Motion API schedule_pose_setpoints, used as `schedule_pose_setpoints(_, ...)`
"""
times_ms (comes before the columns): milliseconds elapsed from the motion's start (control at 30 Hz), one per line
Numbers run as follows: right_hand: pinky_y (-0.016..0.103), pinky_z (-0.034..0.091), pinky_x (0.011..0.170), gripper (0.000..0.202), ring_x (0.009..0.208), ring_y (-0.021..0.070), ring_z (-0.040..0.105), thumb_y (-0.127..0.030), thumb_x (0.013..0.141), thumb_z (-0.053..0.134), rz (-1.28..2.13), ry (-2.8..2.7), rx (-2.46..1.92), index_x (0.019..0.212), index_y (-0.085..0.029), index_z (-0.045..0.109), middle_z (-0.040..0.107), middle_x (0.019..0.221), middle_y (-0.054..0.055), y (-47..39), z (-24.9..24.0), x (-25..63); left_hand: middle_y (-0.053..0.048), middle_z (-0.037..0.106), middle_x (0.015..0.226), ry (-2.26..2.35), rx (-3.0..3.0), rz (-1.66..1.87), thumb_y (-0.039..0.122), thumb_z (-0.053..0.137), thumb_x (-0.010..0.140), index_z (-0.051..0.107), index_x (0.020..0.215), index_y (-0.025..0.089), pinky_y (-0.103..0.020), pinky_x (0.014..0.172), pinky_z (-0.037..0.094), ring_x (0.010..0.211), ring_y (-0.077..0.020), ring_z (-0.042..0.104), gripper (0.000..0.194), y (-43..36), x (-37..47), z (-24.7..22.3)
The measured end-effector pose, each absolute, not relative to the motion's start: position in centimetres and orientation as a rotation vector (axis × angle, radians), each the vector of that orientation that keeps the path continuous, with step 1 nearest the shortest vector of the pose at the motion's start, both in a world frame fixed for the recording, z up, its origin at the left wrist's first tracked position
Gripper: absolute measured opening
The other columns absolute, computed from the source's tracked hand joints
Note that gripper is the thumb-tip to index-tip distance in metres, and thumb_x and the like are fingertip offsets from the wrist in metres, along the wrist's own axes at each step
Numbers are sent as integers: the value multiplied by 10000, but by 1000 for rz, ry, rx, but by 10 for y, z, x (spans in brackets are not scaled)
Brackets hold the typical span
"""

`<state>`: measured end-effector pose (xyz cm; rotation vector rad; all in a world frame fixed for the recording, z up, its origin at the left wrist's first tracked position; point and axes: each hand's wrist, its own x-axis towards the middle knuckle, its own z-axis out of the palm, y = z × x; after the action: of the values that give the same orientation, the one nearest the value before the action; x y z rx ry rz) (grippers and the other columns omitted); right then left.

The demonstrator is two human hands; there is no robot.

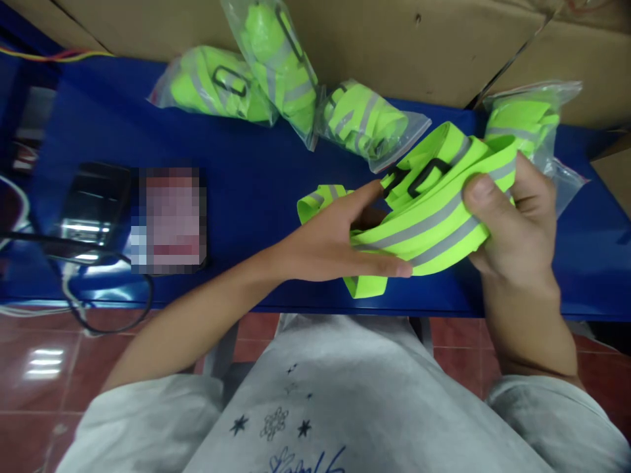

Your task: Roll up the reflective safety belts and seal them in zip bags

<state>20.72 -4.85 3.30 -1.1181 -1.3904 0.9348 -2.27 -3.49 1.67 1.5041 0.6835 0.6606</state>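
Observation:
A loosely folded neon yellow-green strap [434, 223] with grey reflective stripes and black buckles is held above the blue table's front part. My left hand [340, 236] grips its left side, thumb behind and fingers along the lower edge. On the right, my right hand [517, 217] pinches the layers, its thumb lying on the front stripes. A loose loop of the strap [323, 197] sticks out beyond my left hand, and another end hangs below it. Just behind my right hand sits a clear bag with a similar strap [522, 121].
Three more bagged straps [217, 85] [280, 62] [367, 121] lie along the back of the blue table [246, 157], against cardboard boxes [394, 46]. At the left are a shiny black device [96, 203], cables [73, 295] and a blurred-out rectangular item [172, 220].

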Motion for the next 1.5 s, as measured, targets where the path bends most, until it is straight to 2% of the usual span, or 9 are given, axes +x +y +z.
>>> schedule_pose_setpoints(267, 279, 618, 698, 256, 806, 155, 723, -414, 902, 786, 1430, -1202, -1105, 1109, -265, 772, 744, 957, -14, -49, 35, 200, -50, 796, 915, 602, 1556, 513, 446, 783, 876, 748, 965, 135, -281, 723, 563, 851, -206, 734, 325, -44, -11, -4)
schedule_pose_setpoints(433, 199, 572, 633, 214, 743, 106, 693, -411, 908, 783, 1551, -1162, -1147, 1038, -256, 713, 731, 896, -43, -44, 26, 198, -42, 809, 1002, 573, 1680, 691, 399, 712, 941, 747, 995, 169, -312, 878, 584, 959, -212, 749, 239, -45, -10, -10)
schedule_pose_setpoints(533, 226, 589, 702, 244, 857, 132, 714, -476, 953, 716, 1451, -1371, -1194, 1050, -254, 735, 743, 978, -15, -41, 15, 196, -45, 802, 963, 616, 1785, 813, 390, 682, 957, 732, 928, 174, -337, 923, 571, 972, -219, 747, 224, -48, -7, -14)
schedule_pose_setpoints(733, 279, 614, 806, 297, 952, 155, 726, -505, 938, 730, 1117, -1526, -1237, 1167, -316, 737, 748, 1097, -19, -40, 6, 196, -35, 764, 820, 717, 1725, 809, 432, 694, 944, 713, 862, 153, -289, 717, 543, 772, -184, 716, 292, -49, -6, -16)
schedule_pose_setpoints(867, 388, 580, 1026, 455, 1178, 214, 710, -579, 1063, 467, 1124, -1799, -1146, 1274, -275, 733, 750, 1271, 24, -43, 13, 202, -17, 763, 863, 714, 1617, 838, 399, 726, 925, 723, 942, 154, -256, 694, 527, 789, -161, 704, 245, -47, -7, -13)
schedule_pose_setpoints(1033, 440, 571, 1062, 630, 1222, 285, 702, -534, 849, 816, 738, -2126, -1092, 1404, -284, 654, 722, 1351, 44, -48, 14, 197, 5, 700, 731, 736, 1627, 827, 340, 697, 911, 674, 784, 162, -247, 614, 482, 712, -152, 668, 220, -44, -8, -10)
schedule_pose_setpoints(1133, 425, 608, 1000, 483, 1124, 270, 745, -479, 897, 776, 627, -2107, -1137, 1339, -299, 701, 758, 1274, 33, -50, 13, 193, -4, 732, 825, 743, 1558, 778, 260, 743, 847, 693, 845, 160, -266, 713, 542, 817, -171, 702, 112, -43, -8, -6)
schedule_pose_setpoints(1300, 467, 602, 1048, 434, 1169, 304, 734, -431, 905, 771, 550, -2052, -1148, 1316, -299, 726, 747, 1305, 46, -52, 19, 196, -37, 766, 968, 632, 1069, 483, 270, 876, 735, 716, 1037, 156, -316, 779, 605, 858, -185, 731, 361, -44, -11, 5)
schedule_pose_setpoints(1500, 546, 538, 1154, 497, 1345, 358, 624, -437, 896, 775, 523, -1981, -1195, 1381, -402, 672, 685, 1400, 20, -54, 26, 198, -59, 779, 1018, 478, 924, 442, 194, 890, 725, 716, 1097, 201, -309, 774, 612, 918, -200, 744, 411, -46, -8, 7)
